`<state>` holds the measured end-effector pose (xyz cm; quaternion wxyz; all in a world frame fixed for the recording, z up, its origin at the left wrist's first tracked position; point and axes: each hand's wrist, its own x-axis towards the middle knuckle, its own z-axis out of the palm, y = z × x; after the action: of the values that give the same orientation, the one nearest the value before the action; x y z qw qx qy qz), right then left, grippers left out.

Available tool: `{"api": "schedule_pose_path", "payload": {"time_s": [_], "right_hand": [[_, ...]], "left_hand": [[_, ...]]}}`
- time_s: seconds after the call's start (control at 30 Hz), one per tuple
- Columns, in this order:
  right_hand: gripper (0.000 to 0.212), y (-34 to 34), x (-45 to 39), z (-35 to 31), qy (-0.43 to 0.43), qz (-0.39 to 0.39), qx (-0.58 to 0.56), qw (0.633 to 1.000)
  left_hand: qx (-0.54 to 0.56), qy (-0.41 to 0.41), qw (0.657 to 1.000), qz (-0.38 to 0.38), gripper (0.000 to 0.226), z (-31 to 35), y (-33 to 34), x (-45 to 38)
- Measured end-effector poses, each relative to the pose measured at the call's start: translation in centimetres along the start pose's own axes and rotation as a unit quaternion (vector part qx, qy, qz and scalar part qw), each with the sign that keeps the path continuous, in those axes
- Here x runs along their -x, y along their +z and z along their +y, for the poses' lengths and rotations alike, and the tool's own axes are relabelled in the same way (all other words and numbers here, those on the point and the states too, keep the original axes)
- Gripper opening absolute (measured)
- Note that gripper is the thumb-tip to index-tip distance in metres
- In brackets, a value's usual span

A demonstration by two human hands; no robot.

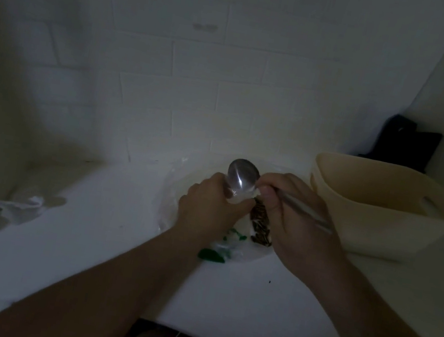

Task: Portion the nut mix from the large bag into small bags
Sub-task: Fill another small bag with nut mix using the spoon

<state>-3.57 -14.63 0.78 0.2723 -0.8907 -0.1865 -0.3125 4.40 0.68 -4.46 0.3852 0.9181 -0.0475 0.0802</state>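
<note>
— Where is the nut mix (260, 222) seen?

— It is seen as a dark streaked heap between the two hands, lying in clear plastic on a pale round plate (251, 257) on the white worktop (84, 248). Whether that plastic is the large bag cannot be told in the dim light.

— And the small bag (238, 196)?

— A small clear bag is held at its top by the left hand (208, 206); the fingers are curled round it, and its mouth is turned up toward the spoon (243, 175). What is inside it cannot be made out.

— How is the spoon held?

— Its handle is pinched by the right hand (293, 224), fingers closed round it near the bowl. The spoon's bowl is raised just above the small bag's mouth, and nothing can be seen lying in it.

— What else is found on the plate?

— Green scraps (212, 256) are seen at its near edge, beside crumpled clear plastic.

— And further out?

— A cream tub (382, 221) with handle slots stands to the right, just beside the plate; its contents are hidden. A crumpled white piece (22, 204) lies well to the left. A dark object (407, 143) is set in the far right corner against the tiled wall (198, 91).
</note>
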Motion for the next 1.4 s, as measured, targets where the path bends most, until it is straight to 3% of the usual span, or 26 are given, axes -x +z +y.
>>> {"api": "schedule_pose_path", "payload": {"time_s": [0.13,0.23,0.4,0.5,0.7,0.8,0.97,1.1,1.23,1.4], "right_hand": [[0.03,-0.9,-0.1,0.7,0.059,0.05,-0.007,0.997],[0.044,-1.9,0.3,2.1,0.122,0.048,0.021,0.991],[0.024,-2.1,1.3,3.5,0.061,-0.006,0.135,0.989],[0.039,-1.4,1.9,4.4,0.053,-0.048,0.197,0.978],[0.034,-0.8,1.1,5.3,0.156,-0.079,0.105,0.979],[0.032,-0.7,0.6,5.1,0.168,-0.068,0.09,0.979],[0.042,-0.1,0.5,5.4,0.188,-0.058,0.083,0.977],[0.036,0.0,0.5,5.7,0.212,-0.057,0.065,0.973],[0.032,-0.5,0.8,5.3,0.204,-0.052,0.074,0.975],[0.022,-0.5,1.2,4.7,0.198,-0.092,0.108,0.97]], "left_hand": [[0.025,-0.012,1.0,-0.009,0.051,-0.1,-0.6,-0.3],[0.051,-0.018,0.998,-0.027,0.046,-0.1,-1.5,-0.7],[0.091,0.033,0.992,-0.075,0.03,1.7,-3.0,-1.0],[0.067,0.066,0.99,-0.11,0.022,3.1,-2.5,-1.2],[-0.042,0.034,0.987,-0.151,0.032,3.7,-0.5,-3.5],[-0.01,-0.021,0.981,-0.191,0.041,3.4,0.0,-4.2],[-0.028,-0.038,0.98,-0.193,0.045,3.5,0.8,-4.7],[0.077,-0.082,0.979,-0.169,0.039,3.8,0.8,-4.5],[0.24,-0.101,0.954,-0.15,0.018,5.5,-0.3,-4.2],[0.257,-0.082,0.95,-0.16,0.018,6.9,-1.3,-4.0]]}}
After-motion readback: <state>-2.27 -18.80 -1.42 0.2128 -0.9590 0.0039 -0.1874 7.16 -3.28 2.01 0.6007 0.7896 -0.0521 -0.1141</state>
